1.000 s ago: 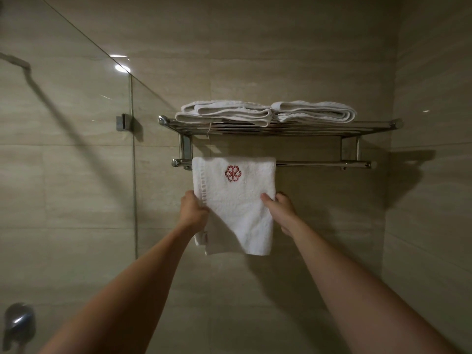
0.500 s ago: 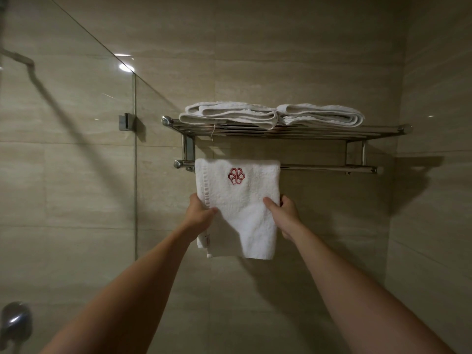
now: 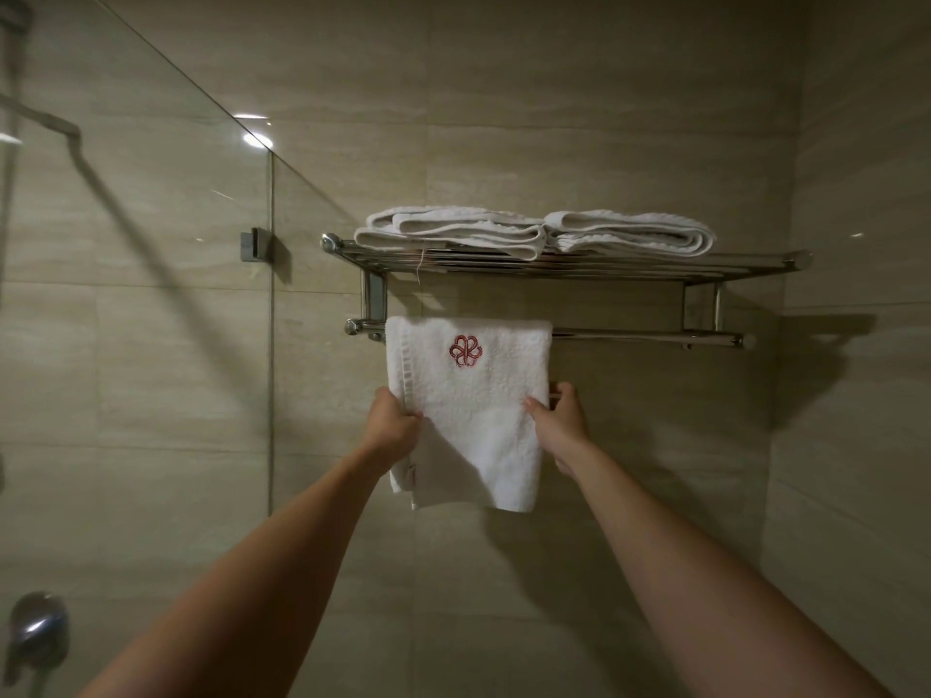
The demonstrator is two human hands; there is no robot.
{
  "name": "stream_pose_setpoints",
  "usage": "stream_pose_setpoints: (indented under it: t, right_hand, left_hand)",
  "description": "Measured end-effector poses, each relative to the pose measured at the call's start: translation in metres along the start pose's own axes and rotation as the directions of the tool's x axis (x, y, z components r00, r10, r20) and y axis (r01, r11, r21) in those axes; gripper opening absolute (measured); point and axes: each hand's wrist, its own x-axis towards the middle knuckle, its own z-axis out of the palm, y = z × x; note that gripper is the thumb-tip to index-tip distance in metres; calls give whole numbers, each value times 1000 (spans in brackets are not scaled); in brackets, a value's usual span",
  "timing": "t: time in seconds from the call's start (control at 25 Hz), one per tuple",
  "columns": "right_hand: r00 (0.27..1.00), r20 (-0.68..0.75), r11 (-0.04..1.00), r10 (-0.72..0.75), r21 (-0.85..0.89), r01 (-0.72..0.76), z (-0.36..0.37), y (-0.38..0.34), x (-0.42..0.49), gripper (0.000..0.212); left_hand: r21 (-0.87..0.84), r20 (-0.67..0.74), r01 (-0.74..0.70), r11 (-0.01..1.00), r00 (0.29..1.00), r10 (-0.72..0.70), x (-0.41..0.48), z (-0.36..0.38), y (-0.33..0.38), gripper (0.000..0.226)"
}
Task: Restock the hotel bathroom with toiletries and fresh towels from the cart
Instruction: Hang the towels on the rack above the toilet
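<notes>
A white hand towel (image 3: 473, 395) with a red embroidered emblem hangs over the left end of the lower bar of a chrome wall rack (image 3: 745, 267). My left hand (image 3: 390, 420) grips the towel's left edge at mid height. My right hand (image 3: 559, 418) pinches its right edge, thumb in front and fingers behind. Two folded white towels (image 3: 534, 233) lie side by side on the rack's top shelf.
A glass shower screen (image 3: 151, 294) with a metal clip (image 3: 252, 244) stands at the left, meeting the tiled wall. A chrome shower fitting (image 3: 35, 632) shows at the lower left. The side wall (image 3: 856, 345) closes the corner at the right.
Both hands keep their hold on the towel's edges. The rack and towel sit slightly lower and further right in view; the hanging towel looks a little straighter.
</notes>
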Motion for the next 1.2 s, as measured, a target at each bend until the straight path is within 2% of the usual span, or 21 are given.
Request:
stream_pose_setpoints:
  t: [0.08, 0.16, 0.28, 0.44, 0.64, 0.8, 0.96, 1.2]
  right_hand:
    - [1000, 19, 999, -1, -39, 1, -3, 0, -5, 26]
    - [1000, 17, 995, -15, -99, 17, -7, -1, -10, 33]
    - [999, 11, 972, -41, -231, 42, -13, -3, -18, 48]
    - [990, 32, 931, -139, -338, 142, -20, -7, -28, 60]
    - [956, 98, 786, -277, -548, 285, -24, -8, -55, 59]
    - [914, 204, 636, -350, -664, 392, -26, -26, -87, 61]
    - [902, 289, 541, -321, -726, 425, -27, -46, -123, 62]
    - [903, 326, 429, -281, -799, 422, -29, -76, -199, 63]
  left_hand:
    - [21, 26, 18, 1000, 999, -18, -6, -3, 1, 43]
    - [174, 21, 0, 985, 1000, -4, -11, -3, -2, 61]
    - [370, -26, -70, 927, 996, 86, -25, 0, -6, 73]
    - [492, -8, -194, 849, 974, 228, -47, 3, -9, 89]
    - [665, 69, -281, 692, 946, 318, -80, -5, -12, 86]
    - [714, 130, -321, 622, 934, 334, -106, -22, -3, 86]
    - [726, 181, -378, 575, 911, 371, -136, -39, 7, 83]
    - [708, 270, -476, 521, 865, 423, -191, -75, 5, 78]
